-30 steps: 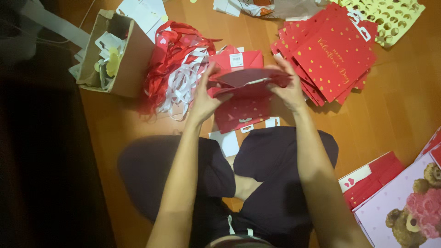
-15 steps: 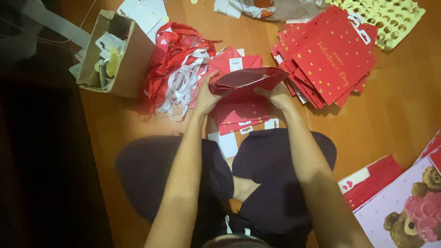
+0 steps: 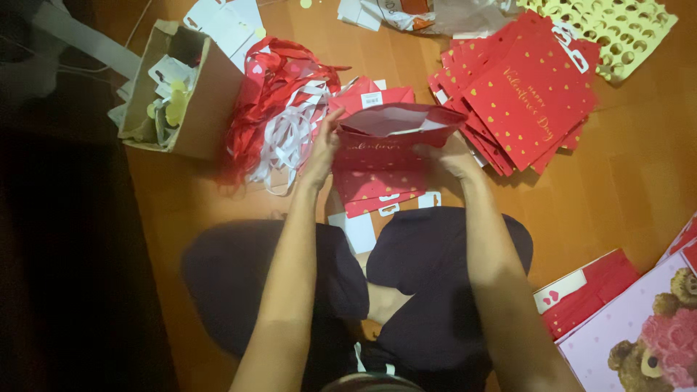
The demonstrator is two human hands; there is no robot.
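Observation:
I sit cross-legged on a wooden floor. Both hands hold up a red paper gift bag (image 3: pixel 385 138) with small hearts, its mouth spread open and the white inside showing. My left hand (image 3: pixel 323 145) grips its left side, fingers up along the edge. My right hand (image 3: pixel 446 156) holds its right side from beneath. Under the bag lies a small pile of flat red bags (image 3: pixel 377 192) in front of my knees.
A heap of red and white ribbon handles (image 3: pixel 279 116) lies left of the bag, beside a brown cardboard box (image 3: pixel 196 101) of scraps. A fanned stack of flat red bags (image 3: pixel 530 94) lies at the right, a yellow perforated sheet (image 3: pixel 617 29) beyond. Teddy-bear bags (image 3: pixel 646 341) sit lower right.
The bag was half folded between my hands a second ago; now its mouth is spread open and it stands more upright. My left hand has slid up its left edge.

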